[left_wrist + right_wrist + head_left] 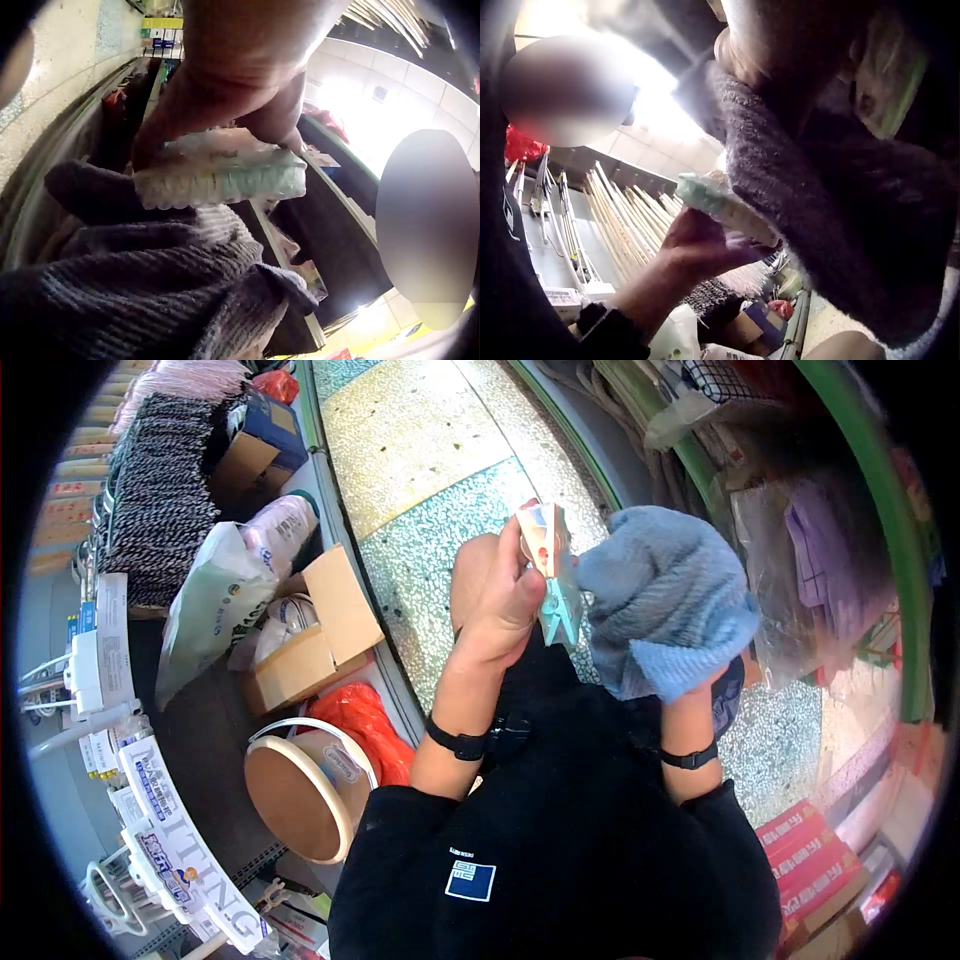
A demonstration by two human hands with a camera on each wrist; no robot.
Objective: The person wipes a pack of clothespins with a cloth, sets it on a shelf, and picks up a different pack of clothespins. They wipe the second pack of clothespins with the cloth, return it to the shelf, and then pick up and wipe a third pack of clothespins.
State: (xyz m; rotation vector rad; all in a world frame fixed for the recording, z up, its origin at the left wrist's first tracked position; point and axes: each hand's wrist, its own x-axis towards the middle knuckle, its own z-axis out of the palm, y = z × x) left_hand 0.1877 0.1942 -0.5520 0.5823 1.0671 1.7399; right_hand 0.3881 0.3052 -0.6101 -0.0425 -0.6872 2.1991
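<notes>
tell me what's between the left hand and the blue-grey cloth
A plastic pack of what look like clothes pegs, held by the left hand, lies between that hand and the blue-grey cloth; the head view shows it.

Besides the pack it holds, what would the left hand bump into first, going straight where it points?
Seemingly nothing near: past the left hand and its pack, the head view shows speckled floor, though depth is unclear.
</notes>
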